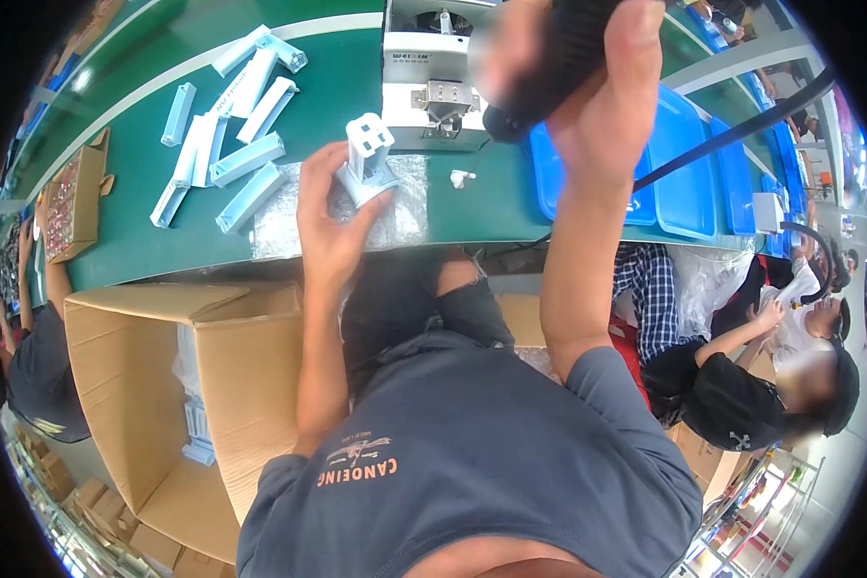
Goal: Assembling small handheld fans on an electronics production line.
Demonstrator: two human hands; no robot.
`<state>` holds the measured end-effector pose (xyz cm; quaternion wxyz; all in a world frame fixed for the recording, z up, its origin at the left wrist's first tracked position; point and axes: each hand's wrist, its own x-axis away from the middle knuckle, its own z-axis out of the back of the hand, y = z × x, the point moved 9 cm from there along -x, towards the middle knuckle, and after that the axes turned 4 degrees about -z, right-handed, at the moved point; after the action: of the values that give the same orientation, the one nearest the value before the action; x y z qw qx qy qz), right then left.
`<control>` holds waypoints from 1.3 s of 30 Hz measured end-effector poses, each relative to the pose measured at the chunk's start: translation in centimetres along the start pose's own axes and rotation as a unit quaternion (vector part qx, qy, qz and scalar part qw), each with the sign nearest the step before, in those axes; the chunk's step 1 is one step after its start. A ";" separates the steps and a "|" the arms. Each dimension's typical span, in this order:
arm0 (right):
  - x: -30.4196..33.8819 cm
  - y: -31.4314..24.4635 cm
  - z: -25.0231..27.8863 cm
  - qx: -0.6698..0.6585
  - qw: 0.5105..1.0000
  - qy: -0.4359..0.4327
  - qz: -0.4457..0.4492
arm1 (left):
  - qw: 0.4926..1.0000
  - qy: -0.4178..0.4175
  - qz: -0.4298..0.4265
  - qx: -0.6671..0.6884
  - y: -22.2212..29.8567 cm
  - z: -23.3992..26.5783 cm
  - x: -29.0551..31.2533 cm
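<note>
My left hand [329, 212] grips an upright light-blue plastic piece [369, 138] with a white top that has square openings. Its fingers and thumb close around the lower part, above a sheet of clear bubble wrap [409, 197] on the green bench. My right hand [602, 130] is raised close to the camera at the upper right. It is closed on a black ribbed object [573, 53], which is partly cut off by the top edge; its kind cannot be made out. Beyond my left hand stands a white benchtop machine [424, 106] with a metal bracket on its front.
Several light-blue plastic pieces [250, 159] lie loosely at the left of the bench [125, 231]. Blue trays [679, 164] sit at the right, crossed by a black cable [732, 140]. Below the bench's edge stands an opened cardboard box [130, 385]. Another person [742, 385] sits to the right.
</note>
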<state>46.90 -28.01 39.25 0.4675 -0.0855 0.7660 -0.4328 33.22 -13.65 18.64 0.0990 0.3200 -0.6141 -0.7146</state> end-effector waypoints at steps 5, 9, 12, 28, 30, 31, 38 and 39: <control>-3.5 -2.2 0.1 0.045 0.990 0.122 0.062 | 0.998 0.001 -0.034 -0.053 0.4 -0.3 -0.3; -4.4 -1.6 0.2 0.104 0.982 0.094 0.128 | 0.997 0.000 -0.043 -0.059 0.6 -0.5 -0.4; -4.8 0.0 0.6 0.081 0.983 0.081 0.142 | 0.997 -0.002 -0.052 -0.063 0.7 -0.4 -0.4; -2.3 -0.8 -2.8 -0.008 0.990 0.066 0.123 | 0.995 -0.011 -0.071 -0.075 0.9 -0.2 -0.5; -2.3 -0.5 -3.3 -0.018 0.990 0.061 0.125 | 0.995 -0.016 -0.067 -0.075 0.8 -0.2 -0.5; -2.4 -0.3 -3.4 -0.021 0.990 0.059 0.124 | 0.995 -0.018 -0.064 -0.075 0.7 -0.3 -0.5; -2.5 0.8 -4.5 -0.026 0.991 0.043 0.120 | 0.994 -0.017 -0.064 -0.081 0.6 0.0 -0.5; -2.4 0.8 -4.8 -0.020 0.992 0.028 0.123 | 0.995 -0.018 -0.065 -0.080 0.7 0.0 -0.6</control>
<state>44.66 -23.41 41.15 0.4937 0.0126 0.7921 -0.3588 33.51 -13.54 19.49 0.0665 0.3372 -0.5346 -0.7721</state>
